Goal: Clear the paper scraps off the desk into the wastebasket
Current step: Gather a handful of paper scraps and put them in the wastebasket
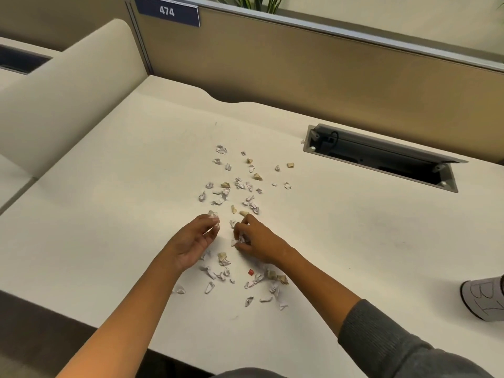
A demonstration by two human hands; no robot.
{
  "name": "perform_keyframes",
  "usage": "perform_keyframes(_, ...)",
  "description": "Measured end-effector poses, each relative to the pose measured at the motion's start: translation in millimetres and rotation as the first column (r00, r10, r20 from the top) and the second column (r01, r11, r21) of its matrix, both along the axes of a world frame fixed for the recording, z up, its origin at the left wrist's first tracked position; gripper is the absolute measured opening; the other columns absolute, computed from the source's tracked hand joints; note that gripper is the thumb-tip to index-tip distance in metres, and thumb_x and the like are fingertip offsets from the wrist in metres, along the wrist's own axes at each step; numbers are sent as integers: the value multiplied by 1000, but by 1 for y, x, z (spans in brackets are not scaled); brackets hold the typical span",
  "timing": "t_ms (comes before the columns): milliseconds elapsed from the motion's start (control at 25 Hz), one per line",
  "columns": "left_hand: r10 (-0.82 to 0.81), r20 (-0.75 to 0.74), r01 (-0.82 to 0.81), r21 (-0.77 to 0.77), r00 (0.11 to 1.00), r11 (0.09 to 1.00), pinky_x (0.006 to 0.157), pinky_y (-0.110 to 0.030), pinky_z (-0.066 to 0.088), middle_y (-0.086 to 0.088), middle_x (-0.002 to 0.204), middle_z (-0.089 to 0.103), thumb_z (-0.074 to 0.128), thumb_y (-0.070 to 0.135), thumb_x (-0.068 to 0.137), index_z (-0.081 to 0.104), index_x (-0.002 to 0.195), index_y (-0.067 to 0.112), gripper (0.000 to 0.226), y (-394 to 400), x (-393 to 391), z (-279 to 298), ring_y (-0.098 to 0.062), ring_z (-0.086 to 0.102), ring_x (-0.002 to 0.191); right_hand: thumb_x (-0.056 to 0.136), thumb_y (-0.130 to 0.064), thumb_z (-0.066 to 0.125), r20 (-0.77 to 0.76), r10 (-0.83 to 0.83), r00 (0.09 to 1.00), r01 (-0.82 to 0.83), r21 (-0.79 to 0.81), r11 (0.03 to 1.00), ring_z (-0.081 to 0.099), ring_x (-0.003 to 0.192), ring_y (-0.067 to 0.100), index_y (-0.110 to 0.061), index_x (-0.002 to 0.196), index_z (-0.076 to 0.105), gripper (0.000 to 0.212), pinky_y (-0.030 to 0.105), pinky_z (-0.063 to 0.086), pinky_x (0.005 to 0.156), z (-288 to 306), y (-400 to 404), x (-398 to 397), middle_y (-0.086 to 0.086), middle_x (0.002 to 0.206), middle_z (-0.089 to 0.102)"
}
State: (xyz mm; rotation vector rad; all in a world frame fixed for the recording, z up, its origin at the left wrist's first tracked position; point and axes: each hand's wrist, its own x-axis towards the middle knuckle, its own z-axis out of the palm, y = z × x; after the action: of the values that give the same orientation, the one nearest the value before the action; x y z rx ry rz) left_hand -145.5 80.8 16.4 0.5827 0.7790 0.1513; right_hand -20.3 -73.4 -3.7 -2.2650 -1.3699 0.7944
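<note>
Several small crumpled paper scraps (pixel 240 184), white and tan, lie scattered down the middle of the cream desk (pixel 109 214). One tiny red scrap (pixel 251 272) lies among the near ones. My left hand (pixel 195 241) is curled, palm turned inward, with white scraps pinched at its fingertips. Close beside it, my right hand (pixel 257 241) presses down on the desk with its fingers closed around a few white scraps. More scraps (pixel 218 271) lie below and between my wrists. No wastebasket is in view.
An open cable hatch (pixel 381 156) is sunk into the desk at the right. A tan partition (pixel 300 66) bounds the back, a cream divider panel (pixel 68 94) the left. A grey shoe (pixel 484 298) shows at the right edge.
</note>
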Motion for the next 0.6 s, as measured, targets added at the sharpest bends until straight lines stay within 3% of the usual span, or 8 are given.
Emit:
perform_keyframes(80,25,16,-23,-122,1000,992,51,-18,47,-6,66,50,59,-8,71,50,72,9,19,-2,1,2,-13,47,61,90,-22,64,1,-27,1000,27,-49,998,51,116,24,-15,104,63,16,36,48,89,4,2,2,6,111,52)
perform_keyframes(160,27,38,-19,-200,999,980,47,-20,34,-6,67,40,44,-7,67,41,72,13,21,-5,2,4,-14,32,59,87,-20,66,-39,-77,996,73,-96,993,56,95,24,-14,102,66,16,33,47,78,15,5,6,6,106,58)
perform_keyframes(320,20,40,-11,-215,999,977,51,-25,25,-5,66,44,46,7,74,45,74,11,4,-8,9,5,-17,34,55,86,-15,72,-315,-249,916,233,-87,968,70,78,15,-14,92,67,8,35,59,83,48,16,10,6,103,68)
perform_keyframes(440,42,-9,-43,-184,999,982,49,-22,28,-2,64,44,44,13,92,47,72,12,20,-8,17,2,-12,36,50,87,-16,71,-343,-260,903,271,-16,962,70,82,16,-11,95,69,10,34,59,82,75,35,0,6,99,69)
perform_keyframes(600,86,49,-74,-202,995,976,66,-21,48,-11,83,64,33,1,94,62,92,1,29,-15,21,3,-15,59,73,88,-22,68,-220,-194,956,194,-22,981,60,91,17,-15,107,69,20,21,45,65,98,61,-21,6,111,68)
